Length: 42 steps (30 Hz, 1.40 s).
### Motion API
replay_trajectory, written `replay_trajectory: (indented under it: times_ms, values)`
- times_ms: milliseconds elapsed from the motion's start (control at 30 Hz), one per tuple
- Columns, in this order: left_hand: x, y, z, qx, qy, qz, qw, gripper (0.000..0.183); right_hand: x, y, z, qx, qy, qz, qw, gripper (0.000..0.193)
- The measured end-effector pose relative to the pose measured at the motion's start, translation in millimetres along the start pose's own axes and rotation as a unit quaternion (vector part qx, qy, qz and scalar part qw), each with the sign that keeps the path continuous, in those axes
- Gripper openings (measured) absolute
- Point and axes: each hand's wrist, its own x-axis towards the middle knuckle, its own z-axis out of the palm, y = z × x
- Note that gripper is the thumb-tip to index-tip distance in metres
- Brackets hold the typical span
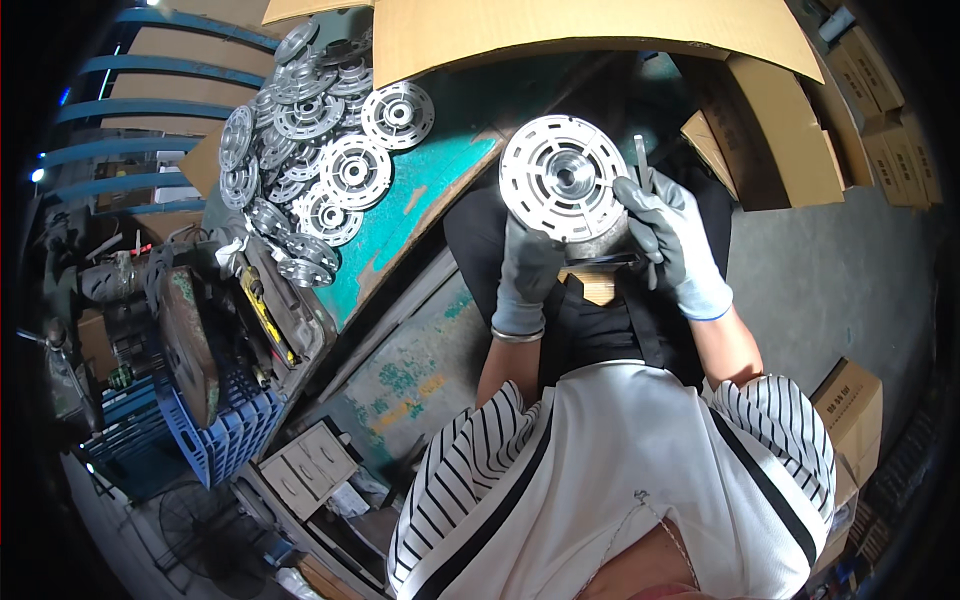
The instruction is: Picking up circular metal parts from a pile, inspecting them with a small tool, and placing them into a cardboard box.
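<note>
A round silver metal disc (532,152), with slots around its rim and a hub in the middle, is held up in front of my lap. My left hand (528,275), in a grey-coated work glove, grips its lower left edge. In my gloved right hand (676,232) is a thin flat metal tool (641,155), upright with its tip above the fingers. The right thumb and fingers are close against the disc's right edge. Below the disc there is a dark-edged support with a wooden piece (598,287), partly hidden by the disc and my hands.
Several similar metal discs (357,172) lie heaped on a worn green table (400,215) to the left. A large cardboard box (590,25) spans the far side, with more cartons (850,405) at right. At left are a blue plastic crate (235,430) and a yellow-handled tool (264,312).
</note>
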Motion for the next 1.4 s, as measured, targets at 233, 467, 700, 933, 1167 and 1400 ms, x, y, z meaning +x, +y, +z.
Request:
replay_trajectory:
  times_ms: [233,467,700,933,1167,1400]
  values:
    - [7.2,16.7,48.3,0.285,0.040,0.098,0.953,0.048,-18.6,19.3,13.7,-0.078,-0.021,-0.003,0.997,0.029]
    - [23.8,27.1,37.7,0.538,0.025,0.300,0.787,0.058,-25.7,29.1,-0.9,-0.391,-0.015,-0.058,0.919,0.035]
    - [22.0,8.9,20.0,0.436,0.028,0.218,0.873,0.055,-24.9,24.8,3.3,-0.456,-0.039,-0.119,0.881,0.034]
    - [19.4,0.0,23.7,0.069,0.121,0.014,0.990,0.049,-20.0,35.5,-0.4,-0.506,-0.028,-0.145,0.850,0.025]
    - [18.3,15.9,30.4,-0.265,0.134,-0.107,0.949,0.055,-18.4,43.0,-1.8,-0.483,-0.028,-0.110,0.868,0.025]
    - [11.8,17.4,28.8,0.430,0.032,0.202,0.880,0.056,-23.0,37.1,1.4,-0.465,-0.014,-0.044,0.884,0.032]
